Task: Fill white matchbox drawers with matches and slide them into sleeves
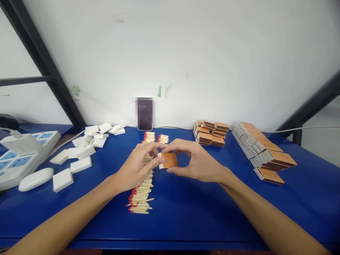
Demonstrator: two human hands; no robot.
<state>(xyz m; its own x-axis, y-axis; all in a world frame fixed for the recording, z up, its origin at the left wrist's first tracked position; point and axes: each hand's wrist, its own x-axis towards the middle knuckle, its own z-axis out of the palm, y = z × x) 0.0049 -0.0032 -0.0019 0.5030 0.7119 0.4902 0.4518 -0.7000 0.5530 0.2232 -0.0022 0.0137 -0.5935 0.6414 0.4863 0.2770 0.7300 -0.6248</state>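
An orange matchbox (168, 160) is held between both hands above the blue table (191, 209). My left hand (139, 165) pinches its left end, where the white inner tray shows. My right hand (195, 161) grips the orange sleeve from the right with thumb below and fingers above. Under the hands, a long row of red-tipped matches (142, 198) runs from the near middle of the table toward the wall.
Several white inner trays (79, 156) lie scattered at left. Orange matchboxes form a pile (211, 132) at the back and a long leaning row (261, 152) at right. A power strip (18, 156) and white oval object (35, 179) sit far left; a phone (145, 114) leans on the wall.
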